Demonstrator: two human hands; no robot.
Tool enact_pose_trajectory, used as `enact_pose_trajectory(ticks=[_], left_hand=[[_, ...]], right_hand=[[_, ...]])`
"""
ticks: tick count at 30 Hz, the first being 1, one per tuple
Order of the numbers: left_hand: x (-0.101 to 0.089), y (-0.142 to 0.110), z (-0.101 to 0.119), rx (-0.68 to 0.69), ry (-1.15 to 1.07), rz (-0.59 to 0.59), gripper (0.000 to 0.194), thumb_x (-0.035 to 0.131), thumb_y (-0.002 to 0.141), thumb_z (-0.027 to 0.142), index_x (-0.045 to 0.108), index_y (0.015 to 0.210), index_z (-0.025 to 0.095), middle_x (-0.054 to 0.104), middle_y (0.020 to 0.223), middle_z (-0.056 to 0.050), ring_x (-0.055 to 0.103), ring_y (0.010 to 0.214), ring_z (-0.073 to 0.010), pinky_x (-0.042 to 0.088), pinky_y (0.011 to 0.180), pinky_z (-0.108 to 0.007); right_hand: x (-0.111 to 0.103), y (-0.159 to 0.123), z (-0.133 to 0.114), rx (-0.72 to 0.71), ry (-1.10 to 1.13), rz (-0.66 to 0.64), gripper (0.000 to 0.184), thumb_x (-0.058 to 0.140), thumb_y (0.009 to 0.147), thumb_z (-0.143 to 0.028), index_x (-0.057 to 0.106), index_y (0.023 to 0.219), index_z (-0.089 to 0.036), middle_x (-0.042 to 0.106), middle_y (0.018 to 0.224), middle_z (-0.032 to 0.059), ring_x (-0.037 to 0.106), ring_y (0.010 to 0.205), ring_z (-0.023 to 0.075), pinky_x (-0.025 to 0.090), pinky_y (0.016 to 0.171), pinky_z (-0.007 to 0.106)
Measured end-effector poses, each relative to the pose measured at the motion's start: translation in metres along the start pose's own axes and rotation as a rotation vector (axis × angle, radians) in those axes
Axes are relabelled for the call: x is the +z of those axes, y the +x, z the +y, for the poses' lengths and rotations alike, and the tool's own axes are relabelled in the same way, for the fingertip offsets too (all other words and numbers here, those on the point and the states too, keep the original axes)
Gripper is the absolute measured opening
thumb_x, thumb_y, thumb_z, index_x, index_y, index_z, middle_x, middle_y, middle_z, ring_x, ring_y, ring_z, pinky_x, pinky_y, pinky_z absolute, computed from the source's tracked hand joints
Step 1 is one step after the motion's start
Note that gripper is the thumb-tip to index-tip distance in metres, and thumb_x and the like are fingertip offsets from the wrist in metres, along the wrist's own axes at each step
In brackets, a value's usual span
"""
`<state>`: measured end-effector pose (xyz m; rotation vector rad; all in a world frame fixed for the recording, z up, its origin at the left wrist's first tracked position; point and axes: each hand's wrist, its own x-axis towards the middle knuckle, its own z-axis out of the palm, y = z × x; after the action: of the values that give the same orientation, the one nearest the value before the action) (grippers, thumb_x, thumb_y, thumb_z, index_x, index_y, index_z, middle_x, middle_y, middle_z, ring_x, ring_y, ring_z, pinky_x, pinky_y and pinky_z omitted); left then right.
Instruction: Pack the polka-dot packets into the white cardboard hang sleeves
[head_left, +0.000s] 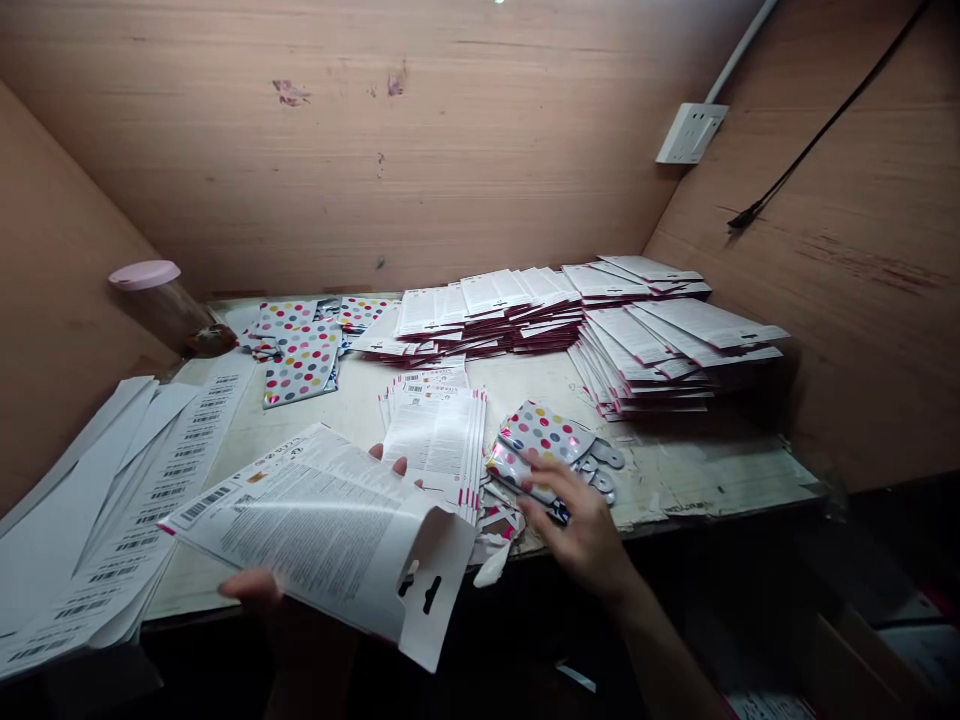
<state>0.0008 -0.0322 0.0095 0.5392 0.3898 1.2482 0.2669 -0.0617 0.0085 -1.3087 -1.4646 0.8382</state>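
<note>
My left hand (259, 590) holds a white printed card sleeve (322, 520), thumb along its near edge and fingertips showing past the far edge. The sleeve is tilted, and its end with the hang holes gapes toward the lower right. My right hand (574, 520) is at a small pile of shiny polka-dot pouches (544, 430), thumb and fingers close together at a pouch's near side. Grey rounded tabs (604, 455) stick out from the pile's right side. Between the hands, behind the held sleeve, lies a stack of similar sleeves (431, 430).
Stacked white sleeves (487, 295) line the back, with another stack (660, 350) at right. More polka-dot pouches (300, 360) lie back left, beside a pink-lidded bottle (161, 300). Barcode sheets (172, 490) cover the left side. Wooden panels (375, 150) enclose the table (697, 480).
</note>
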Motion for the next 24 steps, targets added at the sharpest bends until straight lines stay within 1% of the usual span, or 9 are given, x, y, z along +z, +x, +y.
enact_pose_trajectory(ticks=[1, 3, 5, 7, 10, 12, 15, 17, 24], left_hand=[[0.002, -0.003, 0.002, 0.014, -0.014, 0.015, 0.109, 0.058, 0.056, 0.087, 0.035, 0.145, 0.03, 0.046, 0.147, -0.01, 0.03, 0.14, -0.0432, 0.027, 0.111, -0.064], [0.011, -0.006, 0.001, 0.031, -0.036, 0.059, 0.101, 0.053, 0.064, 0.085, 0.034, 0.146, 0.029, 0.048, 0.145, -0.011, 0.033, 0.138, -0.0425, 0.028, 0.11, -0.064], [0.021, -0.007, -0.002, 0.04, -0.056, 0.104, 0.094, 0.047, 0.07, 0.084, 0.036, 0.145, 0.029, 0.052, 0.142, -0.011, 0.036, 0.137, -0.0421, 0.031, 0.109, -0.064], [0.03, -0.005, -0.006, 0.052, -0.059, 0.147, 0.088, 0.041, 0.075, 0.082, 0.037, 0.145, 0.028, 0.054, 0.14, -0.011, 0.037, 0.136, -0.041, 0.033, 0.108, -0.063], [0.036, 0.0, -0.006, 0.094, -0.054, 0.198, 0.085, 0.039, 0.077, 0.082, 0.037, 0.145, 0.03, 0.055, 0.14, -0.009, 0.037, 0.137, -0.0393, 0.033, 0.109, -0.06], [0.033, 0.002, -0.003, 0.114, -0.062, 0.213, 0.084, 0.039, 0.077, 0.081, 0.036, 0.145, 0.032, 0.054, 0.141, -0.007, 0.037, 0.138, -0.0378, 0.032, 0.111, -0.059], [0.026, 0.003, -0.001, 0.1, -0.069, 0.174, 0.085, 0.037, 0.077, 0.082, 0.035, 0.146, 0.032, 0.051, 0.144, -0.007, 0.035, 0.139, -0.0368, 0.029, 0.113, -0.057], [0.023, 0.002, -0.003, 0.072, -0.055, 0.138, 0.091, 0.036, 0.074, 0.085, 0.036, 0.146, 0.03, 0.049, 0.145, -0.007, 0.033, 0.14, -0.0378, 0.028, 0.113, -0.056], [0.028, -0.005, -0.011, 0.032, -0.06, 0.099, 0.101, 0.035, 0.069, 0.09, 0.029, 0.149, 0.029, 0.043, 0.15, -0.009, 0.029, 0.141, -0.0379, 0.022, 0.115, -0.057]], right_hand=[[-0.01, 0.014, 0.016, -0.072, -0.269, 0.08, 0.034, 0.062, 0.082, -0.035, 0.066, 0.11, -0.015, 0.05, 0.14, 0.0185, 0.04, 0.135, 0.0346, 0.028, 0.113, 0.056], [-0.022, 0.04, 0.046, -0.138, -0.645, 0.05, 0.053, 0.063, 0.076, -0.027, 0.058, 0.126, -0.009, 0.039, 0.149, 0.0208, 0.028, 0.141, 0.0366, 0.024, 0.116, 0.057], [-0.025, 0.058, 0.068, -0.142, -0.82, -0.03, 0.062, 0.06, 0.073, -0.018, 0.052, 0.132, -0.003, 0.043, 0.145, 0.0231, 0.037, 0.137, 0.037, 0.034, 0.112, 0.054], [-0.024, 0.064, 0.074, -0.138, -0.87, -0.019, 0.056, 0.052, 0.075, -0.009, 0.054, 0.13, -0.002, 0.053, 0.136, 0.0239, 0.048, 0.129, 0.0362, 0.042, 0.107, 0.053], [-0.025, 0.049, 0.05, -0.21, -0.826, 0.059, 0.053, 0.036, 0.082, -0.002, 0.054, 0.131, -0.006, 0.056, 0.134, 0.0208, 0.052, 0.127, 0.0303, 0.044, 0.106, 0.05], [-0.026, 0.026, 0.02, -0.388, -0.671, 0.071, 0.053, 0.034, 0.087, -0.003, 0.047, 0.138, -0.011, 0.054, 0.138, 0.0159, 0.051, 0.129, 0.025, 0.045, 0.107, 0.044], [-0.02, -0.008, -0.024, -0.696, -0.476, -0.082, 0.053, 0.039, 0.092, -0.009, 0.037, 0.145, -0.014, 0.052, 0.14, 0.0127, 0.048, 0.131, 0.0229, 0.049, 0.104, 0.038], [-0.008, -0.022, -0.043, -0.814, -0.581, -0.183, 0.051, 0.039, 0.093, -0.008, 0.039, 0.143, -0.009, 0.053, 0.139, 0.0153, 0.044, 0.134, 0.026, 0.049, 0.104, 0.041], [0.041, -0.028, -0.057, -0.796, -0.917, -0.093, 0.046, 0.033, 0.088, 0.002, 0.052, 0.129, 0.004, 0.056, 0.13, 0.0261, 0.049, 0.129, 0.0326, 0.055, 0.096, 0.044]])
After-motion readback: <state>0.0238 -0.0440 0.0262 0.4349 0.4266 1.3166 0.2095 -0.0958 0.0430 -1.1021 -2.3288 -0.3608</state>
